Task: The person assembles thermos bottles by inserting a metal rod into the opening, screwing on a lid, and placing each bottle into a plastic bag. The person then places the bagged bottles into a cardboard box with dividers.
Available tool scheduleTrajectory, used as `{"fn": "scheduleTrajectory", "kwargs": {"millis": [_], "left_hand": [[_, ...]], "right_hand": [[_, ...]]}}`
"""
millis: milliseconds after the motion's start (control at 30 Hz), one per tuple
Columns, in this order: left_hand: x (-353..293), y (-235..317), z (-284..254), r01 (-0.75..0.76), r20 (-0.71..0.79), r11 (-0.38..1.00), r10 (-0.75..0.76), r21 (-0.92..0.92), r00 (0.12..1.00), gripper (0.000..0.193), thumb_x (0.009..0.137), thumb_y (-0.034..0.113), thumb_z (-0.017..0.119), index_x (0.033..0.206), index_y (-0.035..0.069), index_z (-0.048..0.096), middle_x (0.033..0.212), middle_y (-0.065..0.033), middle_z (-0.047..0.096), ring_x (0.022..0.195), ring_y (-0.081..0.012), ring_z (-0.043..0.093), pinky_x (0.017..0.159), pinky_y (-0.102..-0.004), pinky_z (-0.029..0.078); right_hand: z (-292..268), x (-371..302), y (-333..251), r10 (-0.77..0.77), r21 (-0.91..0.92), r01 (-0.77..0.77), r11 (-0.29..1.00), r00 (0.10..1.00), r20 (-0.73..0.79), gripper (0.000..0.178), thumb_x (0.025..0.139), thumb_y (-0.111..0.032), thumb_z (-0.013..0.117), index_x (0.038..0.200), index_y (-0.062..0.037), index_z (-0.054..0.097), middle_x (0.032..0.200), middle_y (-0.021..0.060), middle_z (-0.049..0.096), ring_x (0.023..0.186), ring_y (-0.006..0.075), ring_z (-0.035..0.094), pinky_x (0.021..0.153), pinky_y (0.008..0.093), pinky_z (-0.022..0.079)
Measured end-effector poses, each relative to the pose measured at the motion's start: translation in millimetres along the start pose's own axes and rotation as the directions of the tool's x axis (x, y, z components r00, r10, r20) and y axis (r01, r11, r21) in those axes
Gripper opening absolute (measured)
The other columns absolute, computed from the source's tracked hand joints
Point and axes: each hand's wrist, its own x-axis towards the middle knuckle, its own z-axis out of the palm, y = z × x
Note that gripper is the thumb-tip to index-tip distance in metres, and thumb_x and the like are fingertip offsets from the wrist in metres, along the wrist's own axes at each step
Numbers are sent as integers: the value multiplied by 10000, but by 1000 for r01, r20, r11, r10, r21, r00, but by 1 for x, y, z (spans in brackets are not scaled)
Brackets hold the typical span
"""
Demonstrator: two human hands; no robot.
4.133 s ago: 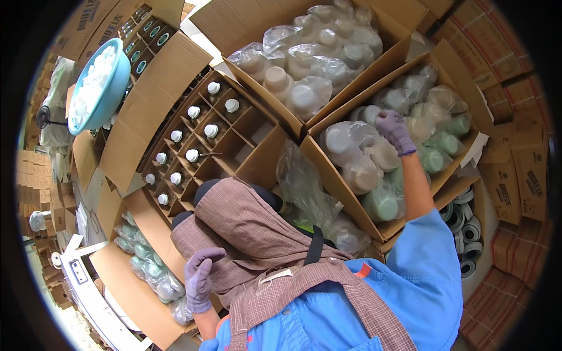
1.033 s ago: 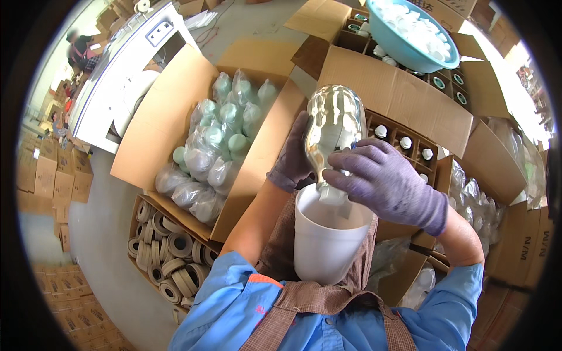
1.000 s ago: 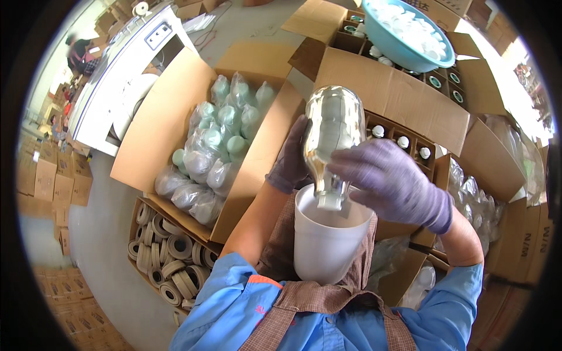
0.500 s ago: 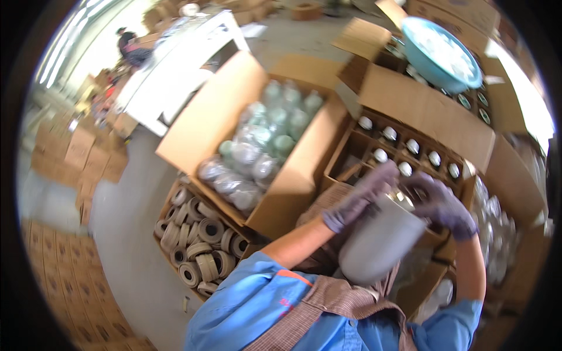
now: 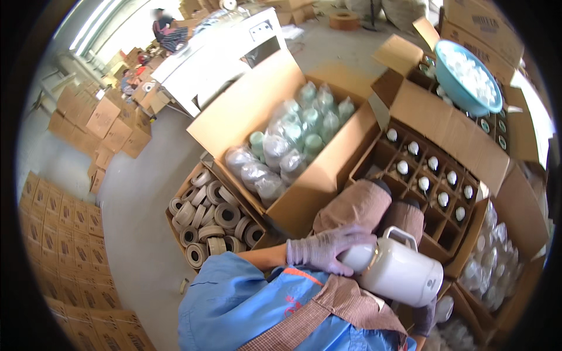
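Note:
A pale grey vacuum jug point(image 5: 407, 272) lies tilted across my lap, its looped handle up and its grey domed top point(image 5: 357, 257) toward the left. A thin gold-coloured ring shows where the top meets the body. My left hand point(image 5: 336, 248), in a grey-purple knit glove, is closed around the domed top. My gloved right hand point(image 5: 425, 316) is against the jug's base from beneath; the jug hides its fingers. Just beyond my knees stands a divided carton point(image 5: 430, 234) with several white-capped items in its cells.
An open carton point(image 5: 328, 196) of bagged glass liners stands ahead. Left of it, a box point(image 5: 263, 240) holds beige rings. A blue basin point(image 5: 497, 102) of white parts rests on a carton at the far right. Cartons point(image 5: 64, 234) are stacked left; another person point(image 5: 167, 29) sits far off.
The jug has come down from upright between both hands to lying across my lap. My left hand now grips its domed top, and my right hand has gone from the mouth to the base.

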Motion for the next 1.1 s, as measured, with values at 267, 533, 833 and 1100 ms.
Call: {"fn": "scheduleTrajectory", "kwargs": {"millis": [267, 533, 833, 1100], "left_hand": [[20, -14, -8, 371, 62, 884, -369, -285, 927, 695, 905, 467, 635, 1356, -28, 446, 1237, -149, 582, 1179, -222, 545, 1022, -343, 419], [17, -8, -12, 468, 234, 625, -422, -624, 876, 591, 891, 451, 632, 1245, -9, 518, 1130, -137, 628, 1015, -234, 630, 880, -339, 505], [27, 2, -8, 81, -43, 993, -85, -87, 995, 905, 712, 398, 832, 1414, 21, 403, 1349, -180, 508, 1254, -282, 507, 1062, -375, 394], [66, -24, 28, -163, -378, 850, -45, -500, 924, 765, 760, 272, 808, 1380, 23, 435, 1262, -105, 549, 1180, -191, 523, 1046, -332, 391]], "right_hand": [[0, -17, -13, -363, -644, 365, 672, 921, 143, 292, 780, -68, 702, 1070, -40, 689, 1165, 157, 636, 1106, 350, 580, 941, 400, 472], [-8, -33, 16, -331, -652, 311, 692, 939, 96, 230, 807, -88, 670, 1026, -18, 687, 1031, 169, 679, 983, 350, 642, 838, 418, 510], [-11, -32, 2, -109, -578, 156, 801, 987, 116, 351, 819, -155, 687, 1148, -40, 641, 1132, 167, 662, 1081, 309, 627, 898, 408, 505], [-21, 3, -24, -45, -838, 368, 404, 922, 384, 687, 834, -388, 692, 1408, -106, 441, 1397, 139, 495, 1287, 312, 469, 1031, 438, 424]]}}
